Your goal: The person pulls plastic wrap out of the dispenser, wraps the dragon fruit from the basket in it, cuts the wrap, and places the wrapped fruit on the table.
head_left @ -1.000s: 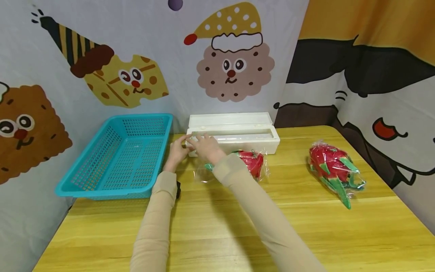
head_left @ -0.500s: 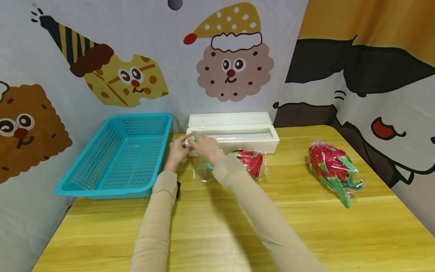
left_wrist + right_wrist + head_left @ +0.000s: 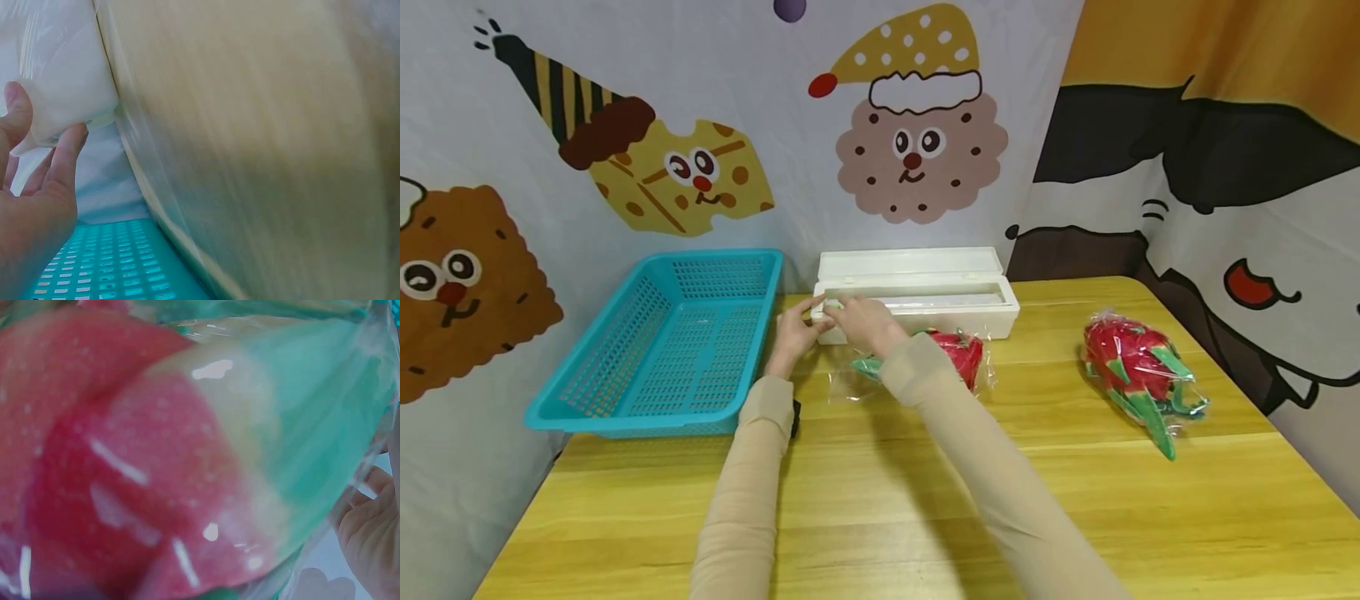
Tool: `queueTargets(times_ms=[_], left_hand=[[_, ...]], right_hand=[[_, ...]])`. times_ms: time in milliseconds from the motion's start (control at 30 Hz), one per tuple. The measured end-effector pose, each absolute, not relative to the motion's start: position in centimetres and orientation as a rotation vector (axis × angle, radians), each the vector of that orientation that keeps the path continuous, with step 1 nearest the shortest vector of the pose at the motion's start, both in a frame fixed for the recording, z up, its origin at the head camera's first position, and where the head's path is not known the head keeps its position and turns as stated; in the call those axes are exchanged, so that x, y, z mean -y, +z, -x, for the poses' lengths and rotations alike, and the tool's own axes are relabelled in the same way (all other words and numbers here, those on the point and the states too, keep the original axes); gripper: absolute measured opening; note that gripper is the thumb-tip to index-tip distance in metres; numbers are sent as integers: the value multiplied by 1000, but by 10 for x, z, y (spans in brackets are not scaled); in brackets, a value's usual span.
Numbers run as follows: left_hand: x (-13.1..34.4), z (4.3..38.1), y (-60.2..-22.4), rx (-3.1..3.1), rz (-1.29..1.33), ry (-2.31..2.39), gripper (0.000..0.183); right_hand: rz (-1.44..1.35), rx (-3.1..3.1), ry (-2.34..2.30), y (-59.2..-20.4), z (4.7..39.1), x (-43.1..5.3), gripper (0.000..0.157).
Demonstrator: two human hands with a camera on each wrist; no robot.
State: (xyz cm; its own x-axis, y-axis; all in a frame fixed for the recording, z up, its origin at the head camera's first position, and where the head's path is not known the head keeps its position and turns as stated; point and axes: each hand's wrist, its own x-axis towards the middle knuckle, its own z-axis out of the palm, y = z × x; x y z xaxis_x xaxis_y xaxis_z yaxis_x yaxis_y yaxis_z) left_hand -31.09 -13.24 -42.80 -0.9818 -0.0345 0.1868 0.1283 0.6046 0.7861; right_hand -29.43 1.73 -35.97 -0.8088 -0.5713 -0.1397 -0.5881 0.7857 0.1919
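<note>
A long white cling film box (image 3: 955, 319) stands at the back of the table with its lid raised. My left hand (image 3: 793, 335) holds the box's left end, thumb on one face and fingers round the edge in the left wrist view. At that end, my right hand (image 3: 868, 323) curls its fingers at a small green slider (image 3: 832, 305), mostly hidden by the fingertips. A plush dragon fruit (image 3: 964, 354), red with green leaves, lies under clear film in front of the box, partly behind my right wrist. It fills most of the right wrist view.
A turquoise perforated basket (image 3: 760, 358) stands to the left, close to my left forearm. Another film-wrapped dragon fruit (image 3: 1131, 362) lies on the right of the wooden table (image 3: 865, 517). A printed cloth (image 3: 790, 167) hangs right behind the box.
My right hand has moved slightly right along the box, its fingers more curled, and the green slider has come into view under them. My left hand stays at the box's end.
</note>
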Motion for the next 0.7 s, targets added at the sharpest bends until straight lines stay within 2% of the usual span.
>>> queueTargets(times_ms=[167,400,700], left_hand=[[133,311,-429,2637,93,-1304,54],[131,311,-430,2622,77,-1285,55],[132,310,-428,2644,74,-1329,56]], right_hand=[[933,-2893,275,-359,298,-22,60],[973,-2906,159,-359,305,-36,45],[789,-2869,132,-340,310,-77,37]])
